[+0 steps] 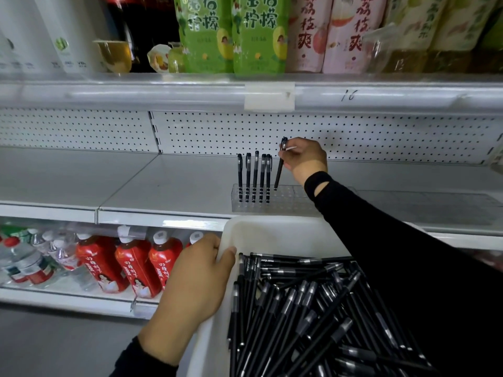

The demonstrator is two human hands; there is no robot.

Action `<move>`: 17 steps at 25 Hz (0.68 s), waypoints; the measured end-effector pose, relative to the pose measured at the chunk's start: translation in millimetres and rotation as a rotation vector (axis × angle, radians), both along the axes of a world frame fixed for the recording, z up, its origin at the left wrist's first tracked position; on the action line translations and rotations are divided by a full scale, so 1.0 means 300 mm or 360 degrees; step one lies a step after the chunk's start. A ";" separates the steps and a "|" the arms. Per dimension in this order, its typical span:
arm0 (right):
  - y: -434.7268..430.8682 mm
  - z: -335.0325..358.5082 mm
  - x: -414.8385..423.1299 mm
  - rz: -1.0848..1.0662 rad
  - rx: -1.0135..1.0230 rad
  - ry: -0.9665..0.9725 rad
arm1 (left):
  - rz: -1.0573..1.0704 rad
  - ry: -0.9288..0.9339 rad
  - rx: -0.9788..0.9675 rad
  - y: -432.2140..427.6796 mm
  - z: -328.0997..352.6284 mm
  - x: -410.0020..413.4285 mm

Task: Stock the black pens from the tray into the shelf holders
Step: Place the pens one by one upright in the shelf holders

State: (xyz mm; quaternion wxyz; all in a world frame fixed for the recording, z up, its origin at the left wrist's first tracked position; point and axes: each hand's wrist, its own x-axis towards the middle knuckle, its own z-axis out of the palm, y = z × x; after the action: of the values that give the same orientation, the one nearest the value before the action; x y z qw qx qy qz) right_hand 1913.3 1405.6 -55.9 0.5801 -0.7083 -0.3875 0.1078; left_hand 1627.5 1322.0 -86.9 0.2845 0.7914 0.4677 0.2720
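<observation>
Closest to my view sits the white tray (272, 227), its floor covered with a loose heap of black pens (299, 308) lying crosswise over one another.

From the left, red-labelled bottles (136, 265) stand on the lower shelf level, with clear water bottles beside them at the far left. Next comes the person's left hand (190, 281), which grips the tray's left rim. Its thumb is hooked over the edge into the tray, and the other fingers are curled round the outer wall.

Above the tray, on the grey shelf (163, 180) in front of the pegboard (217, 131), I see a clear holder (288, 202) with rows of holes. Five pens (255, 175) stand upright in a row at its left end, caps up.

Just right of them a sixth pen (279, 170) leans slightly, with its lower tip at the holder's top surface. It looks as if it is entering a hole, but I can't tell for certain from this angle. The right hand (304, 159) pinches this pen near its capped upper end, fingers closed on the barrel, and its black sleeve runs down across the tray's right side.
</observation>
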 end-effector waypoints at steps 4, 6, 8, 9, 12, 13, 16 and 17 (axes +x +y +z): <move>0.007 -0.033 -0.006 -0.0038 -0.0275 -0.0221 | -0.0016 -0.0006 -0.0012 0.007 -0.004 0.000; 0.007 -0.044 -0.013 -0.0013 -0.0428 -0.0299 | -0.0022 -0.0013 -0.0027 0.012 -0.006 0.000; 0.009 -0.050 -0.019 0.0009 -0.0472 -0.0261 | -0.0017 -0.0012 -0.0044 0.011 -0.003 -0.001; 0.013 -0.049 -0.018 0.0006 -0.0492 -0.0262 | -0.0010 -0.0004 -0.0040 0.009 -0.002 -0.001; 0.011 -0.041 -0.015 -0.0011 -0.0635 -0.0367 | -0.0002 0.0016 -0.0028 0.002 0.005 -0.002; 0.005 -0.038 -0.015 -0.0011 -0.0669 -0.0374 | -0.0005 0.0014 -0.0033 0.002 0.007 -0.003; -0.047 -0.021 -0.014 0.0025 -0.0682 -0.0326 | -0.0006 0.0038 -0.0037 0.004 0.007 -0.005; -0.075 -0.013 -0.016 0.0046 -0.0660 -0.0316 | -0.0004 0.0043 -0.0032 0.005 0.007 -0.006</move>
State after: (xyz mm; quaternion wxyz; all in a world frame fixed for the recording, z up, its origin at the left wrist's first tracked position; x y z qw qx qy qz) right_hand 1908.4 1383.2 -59.9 0.3795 -0.8139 -0.4223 0.1231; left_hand 1625.7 1323.4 -84.7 0.2866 0.7926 0.4732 0.2563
